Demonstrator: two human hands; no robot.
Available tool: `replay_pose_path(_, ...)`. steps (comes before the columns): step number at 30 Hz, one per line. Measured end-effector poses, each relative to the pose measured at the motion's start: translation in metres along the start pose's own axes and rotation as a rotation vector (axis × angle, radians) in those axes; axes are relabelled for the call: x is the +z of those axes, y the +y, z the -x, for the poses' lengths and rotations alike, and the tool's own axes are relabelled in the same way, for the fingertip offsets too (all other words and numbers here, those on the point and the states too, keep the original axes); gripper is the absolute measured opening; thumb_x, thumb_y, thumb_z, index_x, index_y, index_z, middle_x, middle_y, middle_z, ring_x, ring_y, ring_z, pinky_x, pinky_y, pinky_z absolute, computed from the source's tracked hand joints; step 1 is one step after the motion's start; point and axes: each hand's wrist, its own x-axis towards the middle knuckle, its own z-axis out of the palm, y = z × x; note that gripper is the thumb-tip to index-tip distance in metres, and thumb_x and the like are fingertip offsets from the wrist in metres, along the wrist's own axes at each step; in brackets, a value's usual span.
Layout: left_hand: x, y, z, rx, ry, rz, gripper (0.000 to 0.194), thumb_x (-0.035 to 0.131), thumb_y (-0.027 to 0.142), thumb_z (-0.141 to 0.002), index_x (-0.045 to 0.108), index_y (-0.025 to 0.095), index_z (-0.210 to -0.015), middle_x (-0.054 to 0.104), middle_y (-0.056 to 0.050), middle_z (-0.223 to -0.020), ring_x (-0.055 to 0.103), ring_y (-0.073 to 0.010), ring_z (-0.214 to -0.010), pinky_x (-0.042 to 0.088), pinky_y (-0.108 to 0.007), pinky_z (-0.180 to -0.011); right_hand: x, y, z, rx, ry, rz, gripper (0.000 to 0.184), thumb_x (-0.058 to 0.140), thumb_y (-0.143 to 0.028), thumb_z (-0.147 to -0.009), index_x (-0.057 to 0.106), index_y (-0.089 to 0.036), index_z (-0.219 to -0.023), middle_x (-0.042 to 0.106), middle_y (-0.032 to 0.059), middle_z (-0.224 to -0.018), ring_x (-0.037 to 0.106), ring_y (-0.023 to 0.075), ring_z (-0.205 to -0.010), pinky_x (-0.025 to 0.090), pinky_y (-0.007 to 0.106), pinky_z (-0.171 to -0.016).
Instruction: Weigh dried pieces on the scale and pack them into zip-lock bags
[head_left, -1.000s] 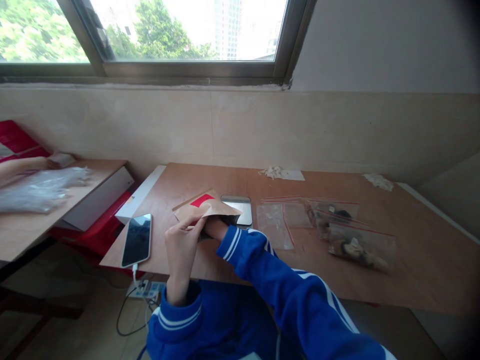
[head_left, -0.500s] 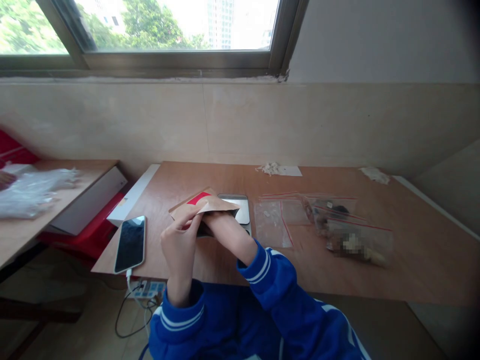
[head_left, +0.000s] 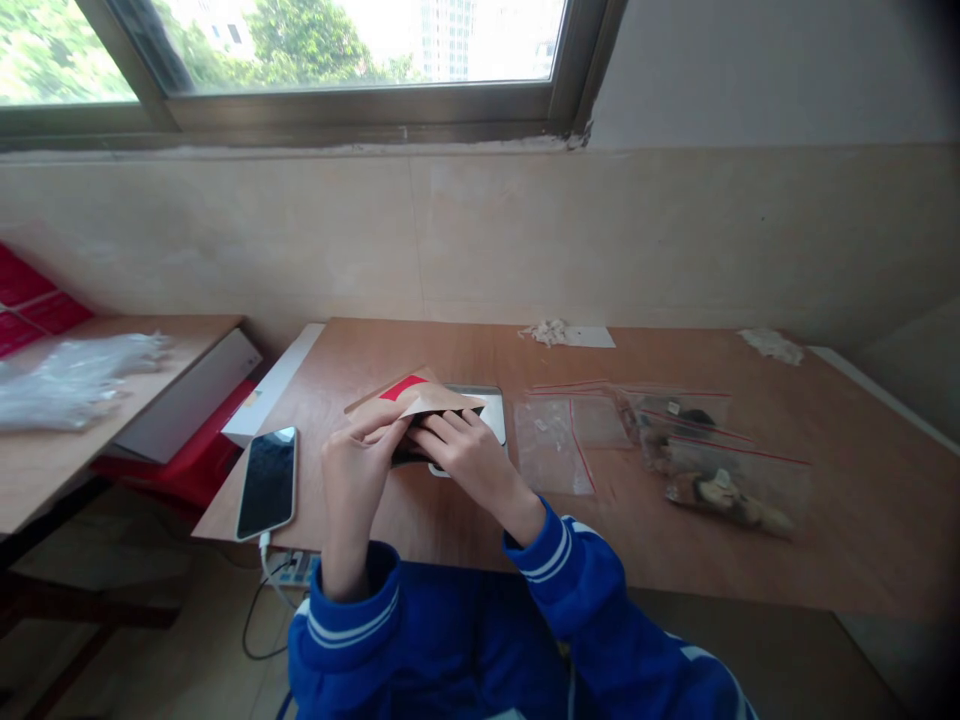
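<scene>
A brown kraft paper bag [head_left: 373, 397] with a red label and a dark inside is held up in front of me, its mouth gaping toward me. My left hand [head_left: 356, 465] pinches the upper lip of the bag at its left part. At the mouth, my right hand [head_left: 472, 465] has its fingers bent over into the dark opening, closed on the lower lip; the thumb and fingertips are hidden. Under the bag lies a small flat silver scale-like device [head_left: 491, 410], partly covered by the bag and hand.
Clear zip bags [head_left: 551, 445] lie right of the hands, and filled zip bags [head_left: 739, 500] with dark and pale dried pieces further right. A phone [head_left: 268, 483] on a cable lies left. White scraps [head_left: 545, 332] sit at the back. Plastic bags [head_left: 67, 380] cover a neighbouring table.
My right hand has drawn back out of the bag, so its fingers now show at the mouth. My left hand keeps its pinch. The view has shifted slightly.
</scene>
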Motion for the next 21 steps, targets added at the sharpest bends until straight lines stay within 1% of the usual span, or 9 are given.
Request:
replay_pose_path(4, -0.002, 0.003, -0.004, -0.029, 0.014, -0.019, 0.03, 0.067, 0.044, -0.075, 0.078, 0.019, -0.086, 0.076, -0.004, -0.077, 0.071, -0.021, -0.072, 0.053, -0.024, -0.062, 0.0, 0.008, 0.003, -0.071, 0.158, 0.061, 0.031, 0.037, -0.015, -0.102, 0.064, -0.02, -0.116, 0.068, 0.0059, -0.103, 0.058, 0.0163, -0.081, 0.04, 0.032, -0.072)
replay_pose_path(8, -0.004, 0.001, -0.008, -0.059, -0.052, 0.001, 0.034, 0.068, 0.046, -0.074, 0.078, 0.019, -0.089, 0.075, -0.004, -0.076, 0.071, -0.0209, -0.073, 0.052, -0.024, -0.063, 0.006, 0.019, 0.005, -0.137, 0.306, 0.066, 0.032, 0.036, -0.016, -0.102, 0.064, -0.02, -0.117, 0.069, 0.0051, -0.104, 0.059, 0.0144, -0.08, 0.041, 0.03, -0.075)
replay_pose_path(10, -0.005, 0.0, -0.01, -0.07, -0.049, -0.005, 0.035, 0.068, 0.048, -0.072, 0.078, 0.019, -0.089, 0.075, -0.003, -0.077, 0.07, -0.0215, -0.076, 0.051, -0.024, -0.063, 0.009, 0.023, 0.008, -0.161, 0.374, 0.035, 0.031, 0.037, -0.016, -0.102, 0.063, -0.021, -0.119, 0.069, 0.0055, -0.106, 0.06, 0.0136, -0.079, 0.043, 0.029, -0.075)
replay_pose_path(12, -0.005, -0.002, -0.014, -0.07, -0.034, -0.029, 0.035, 0.068, 0.05, -0.072, 0.078, 0.02, -0.088, 0.076, -0.003, -0.078, 0.07, -0.0224, -0.079, 0.05, -0.024, -0.063, 0.009, 0.024, 0.013, -0.142, 0.423, -0.03, 0.031, 0.04, -0.017, -0.101, 0.062, -0.023, -0.122, 0.068, 0.0055, -0.109, 0.062, 0.0132, -0.083, 0.046, 0.028, -0.077)
replay_pose_path(14, -0.007, -0.004, -0.018, -0.06, 0.0, -0.054, 0.036, 0.067, 0.052, -0.073, 0.078, 0.021, -0.088, 0.076, -0.003, -0.081, 0.07, -0.0235, -0.081, 0.051, -0.025, -0.065, 0.009, 0.023, 0.021, -0.055, 0.516, -0.117, 0.032, 0.042, -0.017, -0.1, 0.059, -0.027, -0.124, 0.067, 0.0052, -0.11, 0.064, 0.0141, -0.09, 0.049, 0.028, -0.08)
replay_pose_path(16, -0.01, -0.007, -0.023, -0.046, 0.07, -0.075, 0.034, 0.066, 0.051, -0.075, 0.078, 0.022, -0.088, 0.076, -0.003, -0.084, 0.07, -0.0244, -0.084, 0.051, -0.027, -0.07, 0.01, 0.021, 0.03, 0.091, 0.689, -0.207, 0.032, 0.045, -0.016, -0.098, 0.058, -0.028, -0.125, 0.067, 0.0058, -0.107, 0.064, 0.0163, -0.096, 0.051, 0.03, -0.083)
replay_pose_path(18, -0.016, -0.013, -0.028, -0.05, 0.144, -0.087, 0.031, 0.067, 0.049, -0.075, 0.078, 0.023, -0.089, 0.076, -0.003, -0.086, 0.07, -0.0246, -0.088, 0.052, -0.028, -0.077, 0.015, 0.02, 0.038, 0.252, 0.877, -0.291, 0.028, 0.046, -0.017, -0.097, 0.061, -0.026, -0.119, 0.066, 0.0063, -0.1, 0.064, 0.018, -0.094, 0.054, 0.033, -0.082)
replay_pose_path(19, -0.019, -0.016, -0.03, -0.056, 0.169, -0.083, 0.03, 0.068, 0.048, -0.075, 0.078, 0.024, -0.089, 0.076, -0.002, -0.087, 0.07, -0.0245, -0.09, 0.051, -0.028, -0.079, 0.019, 0.022, 0.04, 0.344, 0.923, -0.343, 0.024, 0.046, -0.02, -0.097, 0.063, -0.025, -0.114, 0.066, 0.0066, -0.097, 0.064, 0.0184, -0.092, 0.055, 0.033, -0.08)
replay_pose_path(21, -0.025, -0.024, -0.032, -0.065, 0.208, -0.059, 0.031, 0.069, 0.048, -0.073, 0.078, 0.024, -0.091, 0.076, -0.002, -0.088, 0.07, -0.0242, -0.092, 0.051, -0.028, -0.081, 0.03, 0.028, 0.042, 0.55, 0.881, -0.506, 0.021, 0.047, -0.028, -0.097, 0.065, -0.022, -0.104, 0.064, 0.0072, -0.095, 0.064, 0.018, -0.086, 0.057, 0.032, -0.073)
